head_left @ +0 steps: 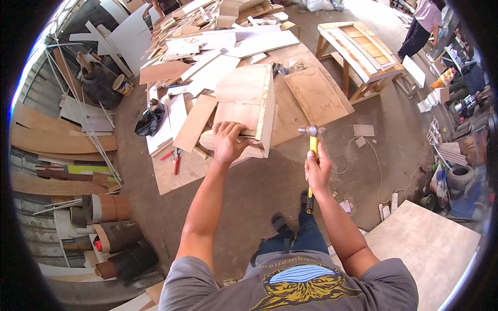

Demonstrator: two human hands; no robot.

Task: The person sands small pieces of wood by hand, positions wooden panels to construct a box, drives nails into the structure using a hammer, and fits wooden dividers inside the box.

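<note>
My right hand (318, 172) is closed around the yellow and black handle of a hammer (313, 142). The hammer stands upright, its metal head on top, to the right of a wooden panel piece (237, 113) with framed edges. My left hand (229, 141) grips the near end of this piece, fingers curled over its edge; the thumb side is partly hidden. The piece lies on a plywood worktable (174, 182). Pincers with red handles (177, 164) lie on the tabletop left of my left hand. A loose thin board (195, 122) rests beside the piece.
Offcuts (207, 39) are heaped at the table's far side. A black plastic bag (150, 120) sits at its left edge. A wooden frame on a stand (363, 49) is at the back right, near a person (423, 26). A cable (381, 176) crosses the floor; a plywood sheet (420, 249) is at lower right.
</note>
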